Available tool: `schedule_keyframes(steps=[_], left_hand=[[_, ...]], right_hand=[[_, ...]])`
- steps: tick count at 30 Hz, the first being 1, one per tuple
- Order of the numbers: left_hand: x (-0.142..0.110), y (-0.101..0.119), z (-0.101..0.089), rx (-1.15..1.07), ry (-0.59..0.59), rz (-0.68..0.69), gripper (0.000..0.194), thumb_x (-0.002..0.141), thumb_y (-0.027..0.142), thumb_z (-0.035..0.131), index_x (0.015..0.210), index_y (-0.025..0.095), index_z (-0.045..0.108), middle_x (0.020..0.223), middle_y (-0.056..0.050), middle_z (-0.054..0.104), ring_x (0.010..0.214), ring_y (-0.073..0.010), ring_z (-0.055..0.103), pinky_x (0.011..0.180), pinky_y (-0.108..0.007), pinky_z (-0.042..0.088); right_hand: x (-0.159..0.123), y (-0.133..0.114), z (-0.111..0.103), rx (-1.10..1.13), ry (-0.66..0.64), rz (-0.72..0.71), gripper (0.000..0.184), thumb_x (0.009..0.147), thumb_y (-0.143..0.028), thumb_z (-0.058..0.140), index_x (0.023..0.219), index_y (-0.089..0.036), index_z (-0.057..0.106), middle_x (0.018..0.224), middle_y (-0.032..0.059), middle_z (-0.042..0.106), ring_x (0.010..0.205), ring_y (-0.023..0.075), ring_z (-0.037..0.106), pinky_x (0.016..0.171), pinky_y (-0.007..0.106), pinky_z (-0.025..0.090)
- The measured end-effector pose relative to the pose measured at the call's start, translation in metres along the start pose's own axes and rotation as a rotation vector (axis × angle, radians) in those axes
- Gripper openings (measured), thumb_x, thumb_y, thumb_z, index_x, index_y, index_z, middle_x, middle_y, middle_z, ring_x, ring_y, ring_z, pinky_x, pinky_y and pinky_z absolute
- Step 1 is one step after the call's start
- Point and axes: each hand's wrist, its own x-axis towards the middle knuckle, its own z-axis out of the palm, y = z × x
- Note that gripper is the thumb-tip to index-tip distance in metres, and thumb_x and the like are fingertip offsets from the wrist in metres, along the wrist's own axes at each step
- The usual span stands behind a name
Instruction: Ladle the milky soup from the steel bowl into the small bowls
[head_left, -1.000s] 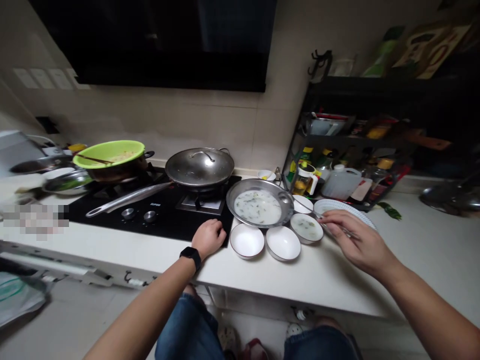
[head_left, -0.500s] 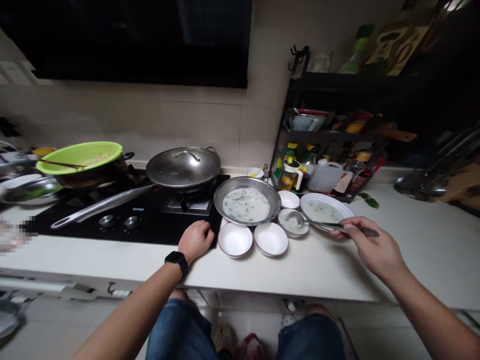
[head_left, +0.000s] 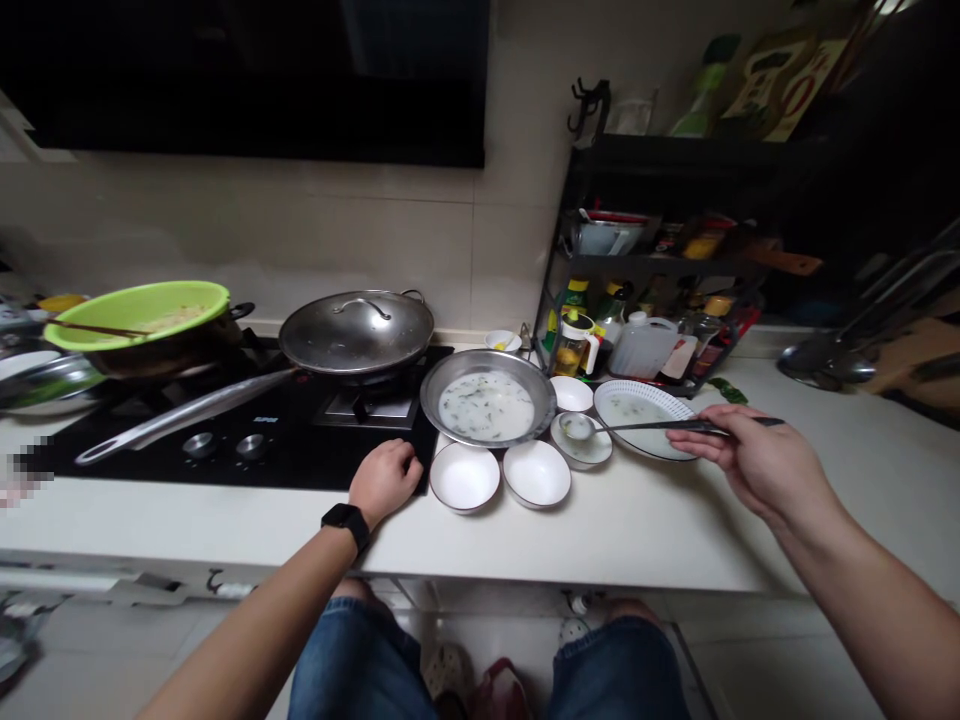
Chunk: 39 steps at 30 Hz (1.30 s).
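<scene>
My right hand (head_left: 750, 452) grips the long handle of a metal spoon (head_left: 675, 426), whose bowl is over a small white bowl (head_left: 581, 442) holding a little soup. Just behind it lies a white plate with a patterned rim (head_left: 643, 420), with milky liquid on it. My left hand (head_left: 384, 482) rests curled on the counter by the black gas hob (head_left: 225, 440), touching nothing else. Beyond it stands a steel basin of milky soup with green flecks (head_left: 487, 405). Two white bowls (head_left: 464, 477) (head_left: 536, 474) sit in front, and a smaller one (head_left: 571, 394) behind.
A lidded wok (head_left: 356, 333) sits on the hob, with a green bowl (head_left: 139, 313) atop a pot to its left. A black shelf rack (head_left: 645, 262) holds bottles and jars at the back. White countertop (head_left: 862, 480) extends rightward.
My right hand has carried the spoon up and back, its bowl rising from inside the small bowl to over the rim. The whole view has drifted slightly. My left hand stays put.
</scene>
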Motion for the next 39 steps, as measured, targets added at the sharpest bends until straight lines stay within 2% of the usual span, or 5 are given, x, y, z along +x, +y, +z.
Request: schedule_keyframes(steps=[14, 20, 24, 32, 39], left_hand=[[0.000, 0.004, -0.002, -0.016, -0.008, -0.027, 0.021, 0.092, 0.023, 0.052, 0.072, 0.024, 0.055, 0.081, -0.006, 0.064, 0.083, -0.0229, 0.061, 0.079, -0.037, 0.046], [0.001, 0.003, -0.002, -0.016, -0.015, -0.018, 0.022, 0.093, 0.024, 0.051, 0.072, 0.025, 0.053, 0.082, -0.006, 0.064, 0.084, -0.0225, 0.061, 0.080, -0.036, 0.047], [0.001, 0.003, -0.002, -0.011, -0.012, -0.025, 0.022, 0.094, 0.025, 0.051, 0.072, 0.025, 0.052, 0.082, -0.006, 0.064, 0.084, -0.0225, 0.061, 0.080, -0.036, 0.047], [0.001, 0.003, -0.002, 0.002, -0.023, -0.026, 0.022, 0.094, 0.025, 0.050, 0.073, 0.024, 0.055, 0.082, -0.006, 0.065, 0.084, -0.0230, 0.061, 0.081, -0.037, 0.047], [0.001, 0.002, -0.002, 0.010, -0.026, -0.019, 0.022, 0.094, 0.025, 0.051, 0.073, 0.024, 0.056, 0.082, -0.006, 0.065, 0.085, -0.0232, 0.062, 0.081, -0.036, 0.048]], right_hand=[[0.002, 0.022, 0.101, -0.119, -0.283, -0.076, 0.015, 0.090, -0.027, 0.071, 0.083, -0.024, 0.058, 0.064, 0.0020, 0.071, 0.066, 0.0237, 0.080, 0.069, 0.036, 0.070], [-0.018, 0.044, 0.098, -0.647, -0.778, -0.889, 0.017, 0.102, -0.034, 0.058, 0.102, -0.024, 0.071, 0.102, 0.0119, 0.079, 0.098, 0.0275, 0.078, 0.088, 0.046, 0.067], [-0.027, 0.035, 0.080, -0.756, -0.808, -1.174, 0.019, 0.104, -0.024, 0.054, 0.111, -0.023, 0.072, 0.111, 0.0130, 0.079, 0.105, 0.0266, 0.076, 0.092, 0.043, 0.064], [-0.032, 0.006, 0.005, -0.680, -0.278, -0.839, 0.027, 0.103, -0.049, 0.059, 0.096, -0.026, 0.073, 0.101, 0.0085, 0.078, 0.093, 0.0257, 0.076, 0.085, 0.039, 0.061], [-0.030, 0.022, -0.023, -0.749, -0.272, -0.600, 0.036, 0.088, -0.063, 0.069, 0.091, -0.028, 0.074, 0.087, 0.0067, 0.080, 0.088, 0.0293, 0.077, 0.084, 0.044, 0.061]])
